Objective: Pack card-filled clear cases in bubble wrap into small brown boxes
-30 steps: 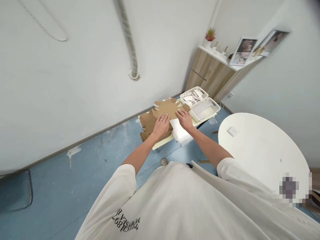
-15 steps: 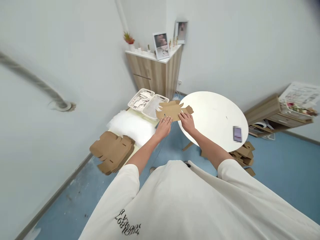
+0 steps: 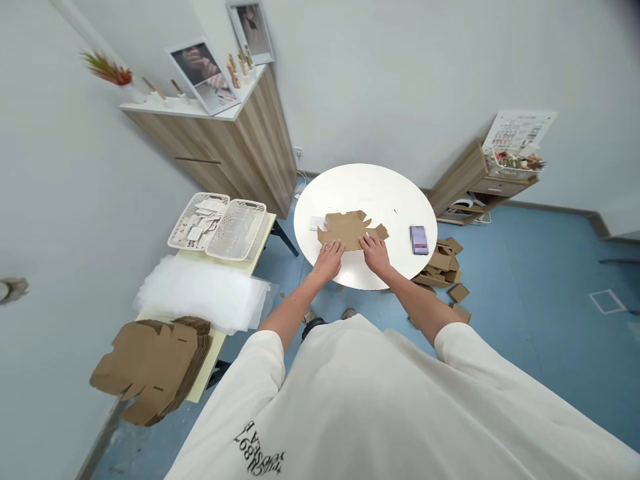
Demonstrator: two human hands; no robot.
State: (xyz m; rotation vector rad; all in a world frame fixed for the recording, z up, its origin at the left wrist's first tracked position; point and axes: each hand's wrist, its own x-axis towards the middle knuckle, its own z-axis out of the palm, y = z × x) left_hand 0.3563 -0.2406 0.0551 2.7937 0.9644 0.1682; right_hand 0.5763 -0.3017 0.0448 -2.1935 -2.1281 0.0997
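Person in a white T-shirt stands at a round white table (image 3: 363, 180), arms stretched forward. A flat, unfolded cardboard blank (image 3: 345, 231) is over the table's middle, slightly left — resting or held just above, I can't tell. Left hand (image 3: 329, 259) and right hand (image 3: 375, 255) grip its near edge, set apart; fingers lie on top, thumbs hidden from me. On the table's left part, a pale flat item (image 3: 317, 223), partly covered by the blank. Near the table's right rim, a purple rectangular object (image 3: 419, 240), blurred out. Floor right of the table: a pile of cardboard pieces (image 3: 440, 260). Left of the table — a pale yellow bench (image 3: 197, 385) bearing a stack of flat brown cardboard (image 3: 145, 363), white packing sheets (image 3: 200, 290) and two white baskets (image 3: 237, 230).
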